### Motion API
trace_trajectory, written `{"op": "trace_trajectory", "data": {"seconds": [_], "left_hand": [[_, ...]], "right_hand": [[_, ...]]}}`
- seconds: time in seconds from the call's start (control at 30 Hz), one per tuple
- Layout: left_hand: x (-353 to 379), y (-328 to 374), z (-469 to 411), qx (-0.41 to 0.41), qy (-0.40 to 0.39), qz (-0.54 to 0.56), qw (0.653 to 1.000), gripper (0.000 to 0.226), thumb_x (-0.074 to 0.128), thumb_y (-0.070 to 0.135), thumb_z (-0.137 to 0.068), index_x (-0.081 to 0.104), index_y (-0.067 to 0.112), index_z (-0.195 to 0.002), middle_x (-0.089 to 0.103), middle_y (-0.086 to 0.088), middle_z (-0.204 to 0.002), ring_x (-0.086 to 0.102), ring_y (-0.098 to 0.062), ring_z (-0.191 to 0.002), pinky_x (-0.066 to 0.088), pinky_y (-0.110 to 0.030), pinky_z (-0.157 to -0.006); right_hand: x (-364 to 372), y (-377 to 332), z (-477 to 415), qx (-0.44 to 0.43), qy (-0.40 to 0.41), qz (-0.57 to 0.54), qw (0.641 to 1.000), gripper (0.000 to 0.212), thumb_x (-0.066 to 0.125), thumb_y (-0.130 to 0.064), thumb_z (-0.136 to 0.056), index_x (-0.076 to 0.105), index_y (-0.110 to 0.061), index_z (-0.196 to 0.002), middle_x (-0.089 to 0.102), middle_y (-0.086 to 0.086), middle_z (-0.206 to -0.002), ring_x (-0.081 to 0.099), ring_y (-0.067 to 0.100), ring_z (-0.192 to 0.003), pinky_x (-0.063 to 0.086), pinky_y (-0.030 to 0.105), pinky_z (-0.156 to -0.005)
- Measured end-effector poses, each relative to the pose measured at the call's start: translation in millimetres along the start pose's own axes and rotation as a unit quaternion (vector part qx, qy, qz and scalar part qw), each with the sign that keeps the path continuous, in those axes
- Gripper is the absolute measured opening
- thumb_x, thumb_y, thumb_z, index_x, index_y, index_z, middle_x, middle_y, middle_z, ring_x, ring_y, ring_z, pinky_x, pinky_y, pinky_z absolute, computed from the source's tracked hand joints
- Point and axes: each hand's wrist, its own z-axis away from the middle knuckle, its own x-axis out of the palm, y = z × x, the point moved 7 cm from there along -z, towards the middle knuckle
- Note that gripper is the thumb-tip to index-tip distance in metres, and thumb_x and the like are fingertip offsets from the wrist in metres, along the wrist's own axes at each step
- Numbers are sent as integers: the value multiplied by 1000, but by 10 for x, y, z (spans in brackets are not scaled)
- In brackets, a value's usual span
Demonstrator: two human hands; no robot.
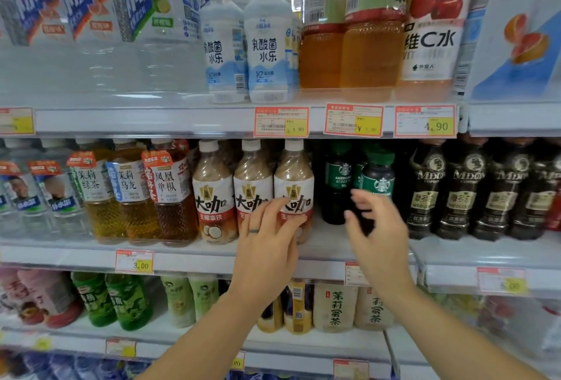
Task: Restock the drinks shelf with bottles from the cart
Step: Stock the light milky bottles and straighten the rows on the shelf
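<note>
Three amber tea bottles with white labels (133, 194) stand at the left of the white middle shelf (212, 258). Next come three milky-brown plastic latte bottles with white caps (212, 191), in a row at the shelf front. My left hand (267, 246) rests on the rightmost one, fingers straight on its red-and-white label, gripping nothing. My right hand (379, 237) is spread and blurred, just before a dark plastic coffee bottle with a green cap (378, 179); contact I cannot tell. That bottle is upright, its base hidden behind my hand. Black coffee bottles with gold labels (455, 191) fill the right.
</note>
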Motion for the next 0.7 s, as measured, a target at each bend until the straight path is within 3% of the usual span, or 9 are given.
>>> {"op": "trace_trajectory", "data": {"seconds": [0.07, 0.13, 0.23, 0.27, 0.33, 0.43, 0.5, 0.63, 0.7], "left_hand": [[63, 177, -35, 26, -38, 70, 996, 31, 48, 19, -84, 59, 22, -113, 51, 0, -129, 48, -19, -116, 44, -32, -91], [164, 335, -92, 21, -85, 141, 986, 37, 50, 16, -88, 54, 23, -124, 45, 6, -132, 46, -10, -117, 43, -21, -94], [360, 420, -214, -73, -121, 266, 953, 49, 52, 17, -92, 37, 28, -138, 33, 14, -140, 33, 6, -120, 26, 1, -93], [441, 416, -257, -117, -128, 307, 936, 53, 52, 18, -92, 32, 28, -141, 32, 13, -141, 31, 6, -122, 23, 0, -94], [618, 408, -341, -186, -143, 375, 897, 61, 53, 19, -93, 23, 26, -145, 30, 10, -142, 29, -2, -130, 24, -14, -105], [838, 432, -470, -218, -147, 428, 865, 68, 54, 17, -91, 18, 23, -148, 31, 4, -148, 30, -10, -136, 26, -35, -115], [931, 430, -533, -233, -143, 429, 861, 73, 55, 18, -89, 14, 23, -148, 31, 1, -149, 28, -12, -137, 26, -40, -115], [1042, 444, -665, -258, -118, 409, 867, 81, 59, 13, -86, 8, 21, -149, 30, -6, -149, 31, -20, -136, 28, -35, -112], [1068, 464, -730, -271, -90, 392, 874, 83, 59, 8, -85, 6, 17, -149, 31, -12, -147, 31, -26, -135, 28, -36, -111]], "right_hand": [[-283, 173, 33, 44, 90, -11, 995, 44, 65, -10, -83, 49, -12, -125, 48, -6, -114, 48, 7, -107, 43, 27, -94], [-275, 397, 3, 113, 66, -18, 991, 57, 68, -15, -82, 41, -13, -133, 44, -6, -121, 44, 8, -114, 40, 29, -98], [-84, 583, -71, 156, -5, -24, 987, 70, 73, -23, -78, 35, -16, -137, 51, -3, -128, 48, 13, -119, 42, 33, -100], [-44, 622, -97, 166, -12, -25, 986, 71, 74, -24, -77, 36, -16, -137, 54, 0, -128, 51, 17, -118, 44, 33, -97], [-9, 682, -152, 179, -25, -12, 983, 69, 75, -22, -76, 39, -13, -134, 59, 5, -123, 55, 21, -113, 45, 29, -87], [-75, 692, -190, 181, -42, -6, 983, 61, 75, -19, -76, 44, -12, -128, 62, 4, -116, 57, 18, -105, 41, 24, -79], [-218, 636, -145, 155, -31, -36, 987, 60, 75, -17, -76, 45, -14, -128, 61, -2, -114, 56, 11, -104, 41, 21, -82], [-652, 493, -78, 104, 8, -76, 992, 53, 73, -17, -78, 42, -33, -119, 56, -24, -106, 54, -13, -96, 40, 2, -80], [-834, 511, -75, 95, 17, -78, 992, 56, 73, -16, -78, 42, -32, -121, 54, -26, -108, 51, -19, -98, 39, -2, -80]]}}
